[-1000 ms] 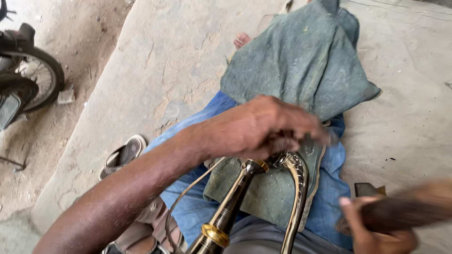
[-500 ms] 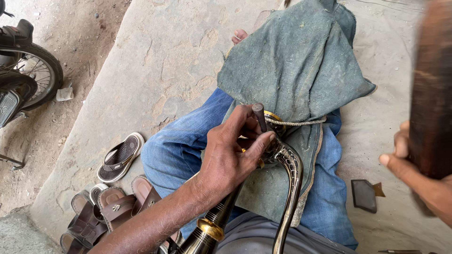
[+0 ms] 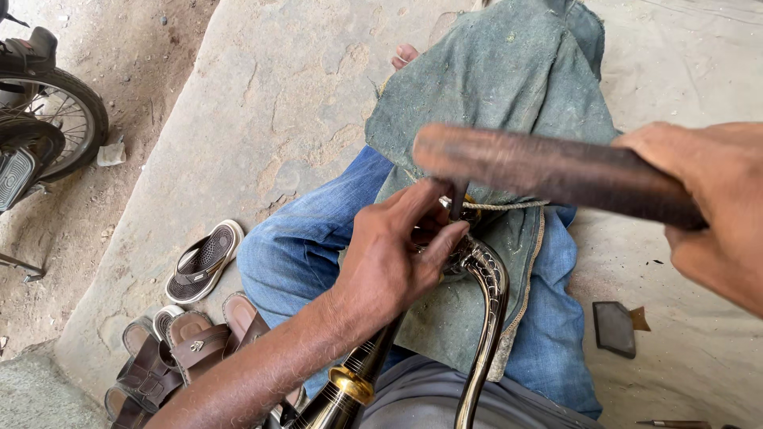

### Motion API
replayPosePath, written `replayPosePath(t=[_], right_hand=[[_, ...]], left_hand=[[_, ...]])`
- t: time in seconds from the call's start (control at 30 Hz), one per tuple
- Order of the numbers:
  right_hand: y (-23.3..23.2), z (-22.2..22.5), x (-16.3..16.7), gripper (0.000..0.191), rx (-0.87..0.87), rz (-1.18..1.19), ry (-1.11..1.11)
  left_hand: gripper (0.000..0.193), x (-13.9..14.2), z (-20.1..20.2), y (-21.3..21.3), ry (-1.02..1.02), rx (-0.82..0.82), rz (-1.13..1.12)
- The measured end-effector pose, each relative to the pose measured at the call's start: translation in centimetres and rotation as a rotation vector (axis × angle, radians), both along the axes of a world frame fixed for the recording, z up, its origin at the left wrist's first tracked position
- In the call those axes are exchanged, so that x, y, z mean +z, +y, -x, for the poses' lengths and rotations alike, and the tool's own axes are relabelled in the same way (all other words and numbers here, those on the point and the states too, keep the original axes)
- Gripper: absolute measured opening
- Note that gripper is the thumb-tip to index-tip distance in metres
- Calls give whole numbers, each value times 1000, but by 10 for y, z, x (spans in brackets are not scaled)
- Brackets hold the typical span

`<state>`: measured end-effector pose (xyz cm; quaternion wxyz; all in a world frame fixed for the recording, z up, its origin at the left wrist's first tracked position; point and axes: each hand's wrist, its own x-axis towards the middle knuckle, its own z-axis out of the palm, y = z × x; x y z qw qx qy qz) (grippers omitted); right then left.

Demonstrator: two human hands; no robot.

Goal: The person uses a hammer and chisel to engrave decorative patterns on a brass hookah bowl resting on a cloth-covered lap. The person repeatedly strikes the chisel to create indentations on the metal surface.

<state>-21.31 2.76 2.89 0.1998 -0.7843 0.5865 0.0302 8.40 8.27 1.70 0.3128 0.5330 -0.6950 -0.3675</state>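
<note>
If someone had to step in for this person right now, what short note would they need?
Left hand: pinches a thin dark punch upright on the curved brass piece lying on the green cloth over the lap.
Right hand: grips a dark wooden mallet, poised just above the punch.
Done: brass piece already shows engraved pattern.
Left: cannot tell how much remains.
Nearby: a flat dark stone on the floor.

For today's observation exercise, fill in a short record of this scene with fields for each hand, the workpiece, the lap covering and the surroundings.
Left hand: pinches a thin dark punch upright on the workpiece
Right hand: grips a dark wooden mallet, held above the punch
Workpiece: curved, patterned metal piece resting on the lap
Lap covering: green cloth over blue jeans
Surroundings: sandals on the stone floor at left; a bicycle wheel beyond
</note>
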Motion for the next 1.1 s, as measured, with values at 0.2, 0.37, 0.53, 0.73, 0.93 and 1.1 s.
replayPosePath(t=[0.2, 0.37, 0.53, 0.73, 0.93, 1.1], right_hand=[[10, 28, -48, 54, -104, -58, -397], [66, 53, -92, 55, -353, -58, -565], [112, 63, -114, 43, -451, -117, -423], [152, 29, -115, 36, -731, -17, -600], [167, 12, -115, 34, -650, -148, -350], [188, 6, -133, 17, -698, 165, -795]], left_hand=[[36, 7, -2, -21, -17, -202, 24], [40, 11, 1, -28, -86, -323, 60], [44, 12, 8, -33, -180, -428, 39], [38, 6, 22, -47, -357, -621, -96], [41, 9, 24, -53, -354, -712, 12], [36, 13, 20, -58, -258, -838, 104]])
